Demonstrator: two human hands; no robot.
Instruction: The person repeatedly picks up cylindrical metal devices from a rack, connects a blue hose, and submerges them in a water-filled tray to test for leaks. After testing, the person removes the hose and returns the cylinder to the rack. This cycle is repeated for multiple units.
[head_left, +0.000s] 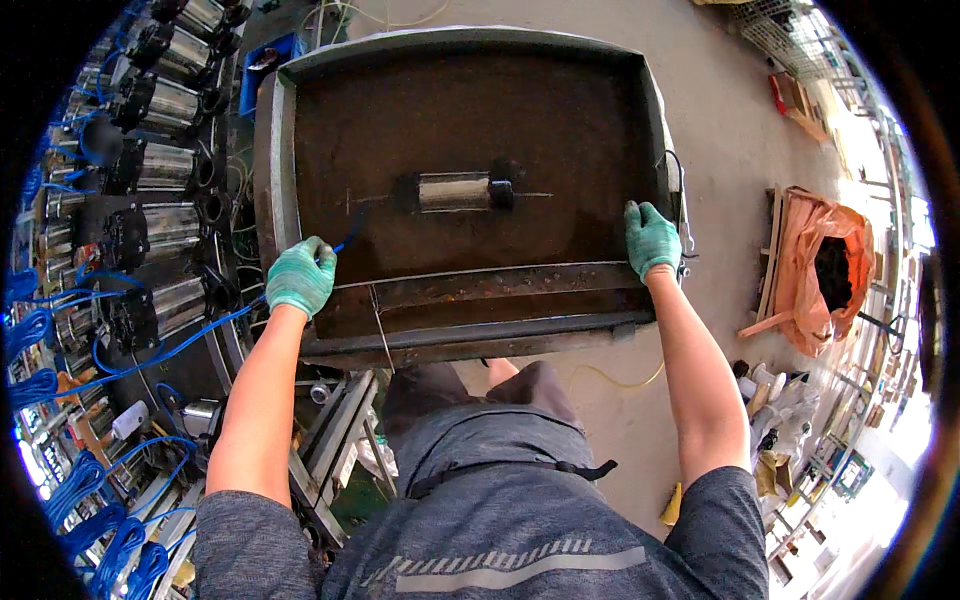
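**Metal cylinder [455, 192] in a dark tank [283, 150]**

Head view: the cylinder lies mid-tank, its black ends blending into the murky interior; whether liquid covers it is hard to tell. The hands are well apart: the left hand [301, 276] closes on a blue cable [228, 319]; the right hand [653, 240] meets the right rim, its grip unclear. Grey floor [720, 130] and an orange sack [803, 240] lie rightward.

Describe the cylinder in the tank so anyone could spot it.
Find the big dark tank, upper centre. Near its middle lies a silver cylinder, black-capped at the right. Unlike the cylinders crowded at left, it is the only one inside.
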